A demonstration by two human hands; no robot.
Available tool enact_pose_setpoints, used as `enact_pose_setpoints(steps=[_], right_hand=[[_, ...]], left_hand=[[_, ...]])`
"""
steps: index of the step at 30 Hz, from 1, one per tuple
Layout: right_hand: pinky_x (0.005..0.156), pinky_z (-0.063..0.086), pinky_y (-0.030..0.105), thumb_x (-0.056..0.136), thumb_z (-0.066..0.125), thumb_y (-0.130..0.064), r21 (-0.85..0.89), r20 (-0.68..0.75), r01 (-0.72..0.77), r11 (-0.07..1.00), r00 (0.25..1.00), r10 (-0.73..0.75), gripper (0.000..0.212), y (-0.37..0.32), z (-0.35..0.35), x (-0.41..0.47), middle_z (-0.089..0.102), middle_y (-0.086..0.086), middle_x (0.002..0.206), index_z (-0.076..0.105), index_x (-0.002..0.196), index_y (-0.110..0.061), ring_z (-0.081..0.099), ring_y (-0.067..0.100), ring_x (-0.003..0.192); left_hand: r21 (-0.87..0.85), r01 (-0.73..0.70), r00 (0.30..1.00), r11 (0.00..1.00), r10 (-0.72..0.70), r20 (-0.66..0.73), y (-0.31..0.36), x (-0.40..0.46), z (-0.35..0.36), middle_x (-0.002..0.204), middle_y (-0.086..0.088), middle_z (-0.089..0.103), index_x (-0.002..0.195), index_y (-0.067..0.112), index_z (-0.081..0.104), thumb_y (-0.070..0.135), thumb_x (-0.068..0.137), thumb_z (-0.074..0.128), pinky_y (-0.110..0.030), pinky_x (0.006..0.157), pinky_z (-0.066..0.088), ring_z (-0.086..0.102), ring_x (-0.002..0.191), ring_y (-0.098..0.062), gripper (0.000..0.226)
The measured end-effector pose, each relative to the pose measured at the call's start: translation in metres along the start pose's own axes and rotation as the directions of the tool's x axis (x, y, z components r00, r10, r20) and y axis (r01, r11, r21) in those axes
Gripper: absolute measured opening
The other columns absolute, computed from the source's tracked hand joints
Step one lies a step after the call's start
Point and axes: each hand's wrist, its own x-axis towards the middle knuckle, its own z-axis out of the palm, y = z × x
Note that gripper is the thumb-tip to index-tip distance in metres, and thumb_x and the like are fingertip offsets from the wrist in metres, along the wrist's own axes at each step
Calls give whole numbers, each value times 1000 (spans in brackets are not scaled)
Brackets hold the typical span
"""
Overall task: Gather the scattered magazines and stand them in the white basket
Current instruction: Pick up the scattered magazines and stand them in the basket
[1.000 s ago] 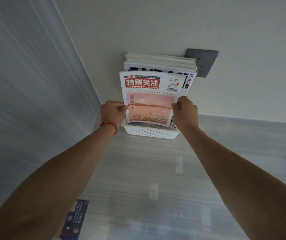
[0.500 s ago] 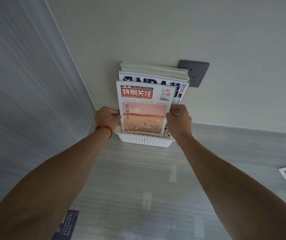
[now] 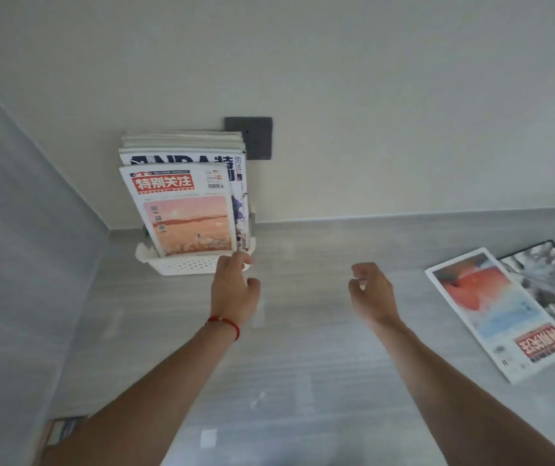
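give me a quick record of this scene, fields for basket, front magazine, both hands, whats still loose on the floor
basket: white basket against the wall, magazines standing in it
front magazine: red-title magazine, upright, tilted slightly left
left hand: empty, fingers loosely curled, by the basket's right end
right hand: empty, loosely curled, above the floor
still loose: orange-cover magazine lying flat at right, grey magazine partly beneath it, another at lower left, mostly hidden

The front magazine (image 3: 185, 210) standing in the white basket (image 3: 182, 265) carries the red title 特别关注 and the small date 2024; the magazine behind it (image 3: 182, 159) shows large letters "NBA" and 2024; the magazine lying flat (image 3: 501, 314) repeats 特别关注, upside down
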Motion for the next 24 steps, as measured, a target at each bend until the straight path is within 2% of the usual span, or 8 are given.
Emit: enact_pose_setpoints(steps=[4, 7, 10, 12, 15, 18, 21, 24], right_hand=[[98, 47, 39, 94, 62, -6, -87, -86, -140, 986, 988, 132, 43, 76, -76, -12, 61, 21, 126, 47, 134, 0, 61, 37, 118], [106, 43, 46, 99, 60, -17, -218, -110, -219, 951, 974, 199, 52, 134, -130, -16, 54, 21, 141, 39, 146, -7, 52, 40, 131], [122, 23, 56, 106, 48, -37, -416, 7, -266, 870, 955, 295, 64, 188, -168, -14, 22, 10, 168, 20, 161, -21, 18, 37, 154], [123, 18, 56, 107, 40, -45, -486, 92, -238, 841, 943, 320, 65, 216, -177, -15, 5, 5, 172, 13, 163, -26, 4, 36, 157], [123, 19, 53, 106, 36, -51, -565, 144, -75, 822, 972, 188, 65, 241, -172, -25, 0, 4, 172, 13, 163, -30, 2, 37, 157], [123, 19, 51, 105, 37, -53, -603, 225, 156, 782, 974, -21, 62, 254, -171, -44, 8, 3, 172, 23, 162, -31, 7, 34, 158], [124, 20, 51, 102, 52, -43, -452, 346, 358, 817, 914, -210, 50, 260, -180, -58, 30, 2, 166, 50, 150, -28, 18, 29, 157], [120, 28, 49, 95, 64, -33, -285, 381, 524, 802, 830, -407, 27, 267, -189, -64, 59, 4, 146, 75, 118, -23, 38, 23, 149]], left_hand=[[67, -125, 964, 990, 105, 245, 48, -33, 63, 121, -5, 55, 115, 16, 64, 1, 82, 62, -35, 91, 51, 62, 91, -24, 36], [118, -253, 910, 960, 195, 365, 82, -55, 109, 135, -3, 53, 118, 15, 68, 2, 84, 60, -28, 106, 43, 56, 122, -22, 37], [127, -341, 850, 931, 248, 465, 116, -74, 150, 151, -3, 47, 125, 17, 68, 3, 88, 58, -27, 114, 35, 45, 139, -21, 41], [131, -388, 809, 912, 269, 523, 134, -84, 171, 158, 0, 41, 128, 20, 65, 5, 90, 56, -28, 115, 33, 39, 144, -20, 42], [176, -474, 757, 863, 297, 583, 156, -91, 197, 164, 3, 32, 129, 22, 63, 6, 90, 54, -34, 114, 39, 35, 145, -19, 43], [213, -533, 723, 819, 310, 618, 173, -99, 218, 164, 4, 29, 130, 19, 62, 6, 90, 55, -40, 109, 46, 39, 141, -22, 43], [222, -596, 679, 771, 337, 653, 182, -105, 241, 161, 4, 33, 131, 20, 59, 11, 89, 58, -43, 109, 47, 35, 144, -24, 43], [345, -570, 692, 746, 208, 692, 178, -103, 256, 168, -1, 17, 148, 24, 42, 24, 91, 59, -46, 120, 32, 16, 155, -27, 60]])
